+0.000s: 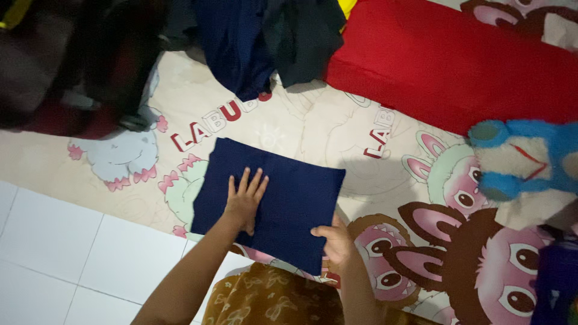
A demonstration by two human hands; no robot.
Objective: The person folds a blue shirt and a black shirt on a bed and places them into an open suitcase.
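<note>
White tiled floor [78, 253], cartoon-printed mat [313, 132], red cushion [457, 66], dim light

The folded navy-blue square of cloth [271, 201] looks matt and smooth, a fine weave without sheen. The printed cartoon-patterned fabric mat [337, 129] under it is soft cloth with a dull finish and faint creases. The white floor tiles [90, 253] are smooth and slightly glossy. The red rectangular cushion [457, 66] is matt cloth. The blue-and-cream plush toy [524, 165] is fuzzy. The heap of dark garments [265, 36] seems matt cloth, though blurred.
</note>
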